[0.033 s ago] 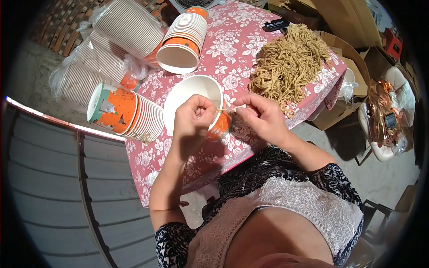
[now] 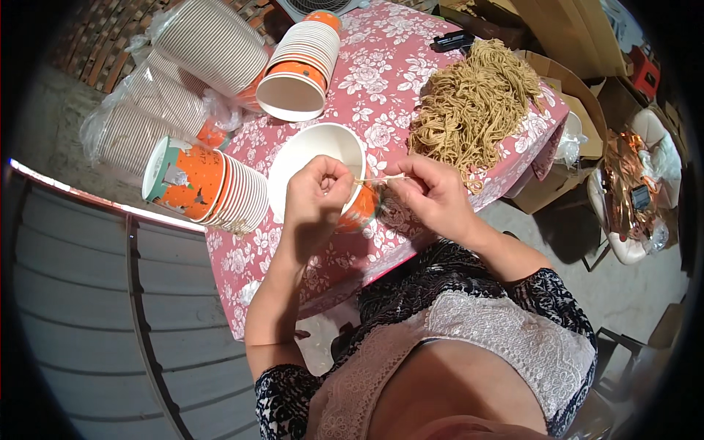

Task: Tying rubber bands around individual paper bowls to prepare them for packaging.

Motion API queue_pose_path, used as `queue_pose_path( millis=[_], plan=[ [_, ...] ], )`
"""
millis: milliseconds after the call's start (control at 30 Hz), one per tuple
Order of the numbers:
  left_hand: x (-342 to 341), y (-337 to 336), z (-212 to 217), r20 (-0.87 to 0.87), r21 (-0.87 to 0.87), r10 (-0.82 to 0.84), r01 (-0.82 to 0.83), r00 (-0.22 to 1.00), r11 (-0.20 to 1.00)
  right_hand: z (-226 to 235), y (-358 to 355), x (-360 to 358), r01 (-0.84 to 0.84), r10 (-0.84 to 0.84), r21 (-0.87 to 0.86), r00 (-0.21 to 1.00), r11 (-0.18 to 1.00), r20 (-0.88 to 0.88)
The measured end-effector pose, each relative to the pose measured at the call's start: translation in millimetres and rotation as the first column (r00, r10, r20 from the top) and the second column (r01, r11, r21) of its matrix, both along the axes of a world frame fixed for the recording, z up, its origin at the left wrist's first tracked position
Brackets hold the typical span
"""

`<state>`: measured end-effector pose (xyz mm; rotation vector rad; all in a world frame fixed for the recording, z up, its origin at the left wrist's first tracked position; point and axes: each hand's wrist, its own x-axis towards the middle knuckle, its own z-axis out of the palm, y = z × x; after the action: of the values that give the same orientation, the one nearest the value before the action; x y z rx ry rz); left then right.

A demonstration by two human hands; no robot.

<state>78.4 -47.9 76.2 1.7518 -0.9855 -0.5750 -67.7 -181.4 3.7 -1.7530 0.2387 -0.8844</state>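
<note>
A thin, pale string (image 2: 372,180) stretches between my two hands, above the near right rim of a paper bucket. My left hand (image 2: 314,196) pinches one end in closed fingers over the bucket's mouth. My right hand (image 2: 434,196) grips the other end between thumb and fingers, and a short, whitish tip shows there. The bucket (image 2: 312,143) is white inside and orange with green outside; it leans with its mouth up and to the left, partly hidden by my left hand. Beyond my right hand lies a heap of tan strings (image 2: 477,110).
Nested orange buckets (image 2: 205,183) lie at the left, another stack (image 2: 301,70) farther back. Plastic-wrapped stacks (image 2: 209,51) stand behind them. A black object (image 2: 452,42) rests near the string heap on the floral tablecloth (image 2: 378,95). Cardboard boxes (image 2: 561,33) and a cluttered chair (image 2: 629,246) are at right.
My right fingers have shifted very slightly, and the whitish tip of the string shows more clearly at them. Everything else looks the same.
</note>
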Motion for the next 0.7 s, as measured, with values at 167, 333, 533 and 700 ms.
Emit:
queue_pose_path(
  millis=[167, 333, 533, 700],
  plan=[
    [5, 0, -2, 0.059, 0.031, 0.014, -0.016, 0.998, 0.999, -6, -4, -11, 0.145, -0.092, -0.332, 0.981, 0.932, 0.171],
    [3, 0, 3, 0.104, 0.095, 0.051, -0.061, 0.993, 0.994, -16, -9, -18, 0.142, -0.091, -0.343, 0.983, 0.928, 0.161],
    [60, 22, 14, 0.284, 0.084, -0.076, 0.054, 0.956, 0.995, -5, -25, -27, -0.111, 0.1, -0.125, 0.991, 0.986, -0.089],
    [112, 57, 21, 0.889, 0.211, -0.188, -0.01, 0.418, 0.977, -4, -56, -46, -0.312, 0.29, -0.062, 0.928, 0.948, -0.232]
  ],
)
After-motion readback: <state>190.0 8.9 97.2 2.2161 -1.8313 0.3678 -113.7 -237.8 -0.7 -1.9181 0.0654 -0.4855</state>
